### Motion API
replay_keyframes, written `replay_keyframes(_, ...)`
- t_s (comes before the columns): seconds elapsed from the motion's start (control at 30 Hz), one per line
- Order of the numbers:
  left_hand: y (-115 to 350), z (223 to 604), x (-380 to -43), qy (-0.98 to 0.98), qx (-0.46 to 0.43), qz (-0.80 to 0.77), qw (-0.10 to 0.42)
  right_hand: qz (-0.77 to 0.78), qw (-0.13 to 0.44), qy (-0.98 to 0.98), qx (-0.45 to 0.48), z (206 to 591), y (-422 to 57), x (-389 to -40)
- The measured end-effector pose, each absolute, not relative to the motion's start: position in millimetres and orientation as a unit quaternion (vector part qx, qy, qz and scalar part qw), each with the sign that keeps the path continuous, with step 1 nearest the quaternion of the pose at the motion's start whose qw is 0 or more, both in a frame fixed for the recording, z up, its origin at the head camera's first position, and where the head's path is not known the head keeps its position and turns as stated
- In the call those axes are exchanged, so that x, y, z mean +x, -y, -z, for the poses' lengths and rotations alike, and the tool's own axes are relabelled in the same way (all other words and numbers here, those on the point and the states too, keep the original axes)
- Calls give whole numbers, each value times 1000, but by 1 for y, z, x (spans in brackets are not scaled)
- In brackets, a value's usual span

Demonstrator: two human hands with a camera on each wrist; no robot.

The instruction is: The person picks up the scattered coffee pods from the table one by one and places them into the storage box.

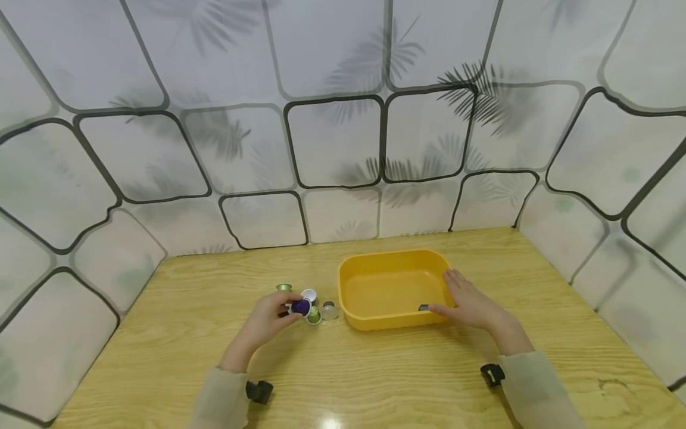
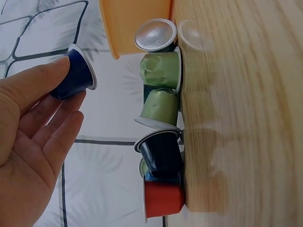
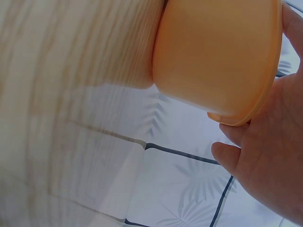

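My left hand (image 1: pixel 265 319) pinches a dark blue coffee capsule (image 2: pixel 78 73) between thumb and fingertips, raised off the table. Just beyond it stands a cluster of other capsules: a silver-lidded one (image 2: pixel 155 35), two light green ones, the nearer with its lid tilted down (image 2: pixel 160 106), a dark one (image 2: pixel 162 151) and a red one (image 2: pixel 163 198). At the right end of the yellow tray (image 1: pixel 370 322), my right hand (image 1: pixel 474 304) holds the rim, thumb over the inside and fingers along the edge.
Inside the tray, near the right thumb's tip, lies a small dark thing (image 1: pixel 423 307), mostly hidden. The wooden table (image 1: pixel 343 381) meets patterned cloth walls (image 1: pixel 343 214) at the back and sides. The tray stands just right of the capsules.
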State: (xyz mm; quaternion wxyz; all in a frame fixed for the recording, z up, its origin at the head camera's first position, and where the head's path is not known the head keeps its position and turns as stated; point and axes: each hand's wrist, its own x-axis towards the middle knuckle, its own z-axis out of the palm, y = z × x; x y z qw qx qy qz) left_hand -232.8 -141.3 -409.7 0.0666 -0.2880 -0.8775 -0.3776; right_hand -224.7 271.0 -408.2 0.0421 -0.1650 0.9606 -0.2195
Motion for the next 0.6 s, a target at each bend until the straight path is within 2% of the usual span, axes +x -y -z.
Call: replay_keyframes(0.6,126,407,-234,865,-304,393,69,225,40,-959,-166,409,-271,-225)
